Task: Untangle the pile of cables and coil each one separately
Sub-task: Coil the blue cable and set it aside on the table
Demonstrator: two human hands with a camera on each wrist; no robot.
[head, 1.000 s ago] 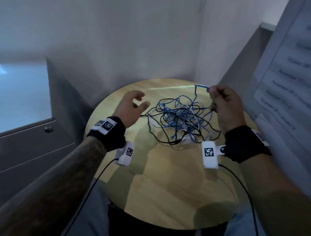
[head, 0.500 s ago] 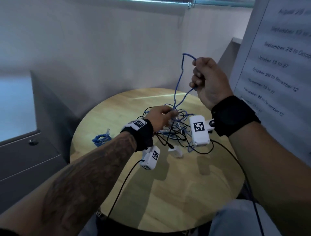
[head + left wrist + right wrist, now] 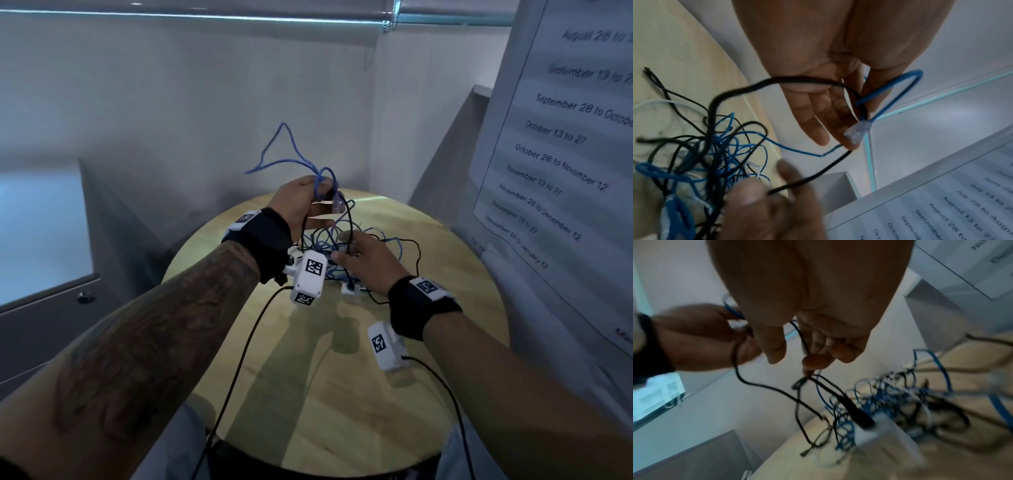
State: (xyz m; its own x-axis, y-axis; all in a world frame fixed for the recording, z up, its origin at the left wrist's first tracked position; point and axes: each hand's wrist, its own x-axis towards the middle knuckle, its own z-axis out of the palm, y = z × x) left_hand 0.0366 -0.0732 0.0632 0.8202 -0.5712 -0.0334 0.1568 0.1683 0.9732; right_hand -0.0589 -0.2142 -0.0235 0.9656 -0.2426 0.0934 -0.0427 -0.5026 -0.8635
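Observation:
A tangle of blue, black and white cables (image 3: 373,240) lies at the far side of the round wooden table (image 3: 342,394). My left hand (image 3: 318,205) is raised above it and pinches the blue cable (image 3: 284,144) near its clear plug (image 3: 857,131); a loop of that cable stands up behind the hand. A black cable (image 3: 748,87) drapes over the left palm. Lower and to the right, my right hand (image 3: 352,251) pinches that black cable (image 3: 807,353) at the pile's near edge. A white adapter block (image 3: 879,426) lies under the tangle.
A large sheet printed with dates (image 3: 561,154) leans at the table's right side. Walls close in behind the table. A grey cabinet (image 3: 41,308) stands to the left. The black leads of the wrist cameras hang over the table's near half.
The blue cable's end has passed from my right hand to my left, which rose from the pile. My right hand dropped from high up to the tangle and took the black cable.

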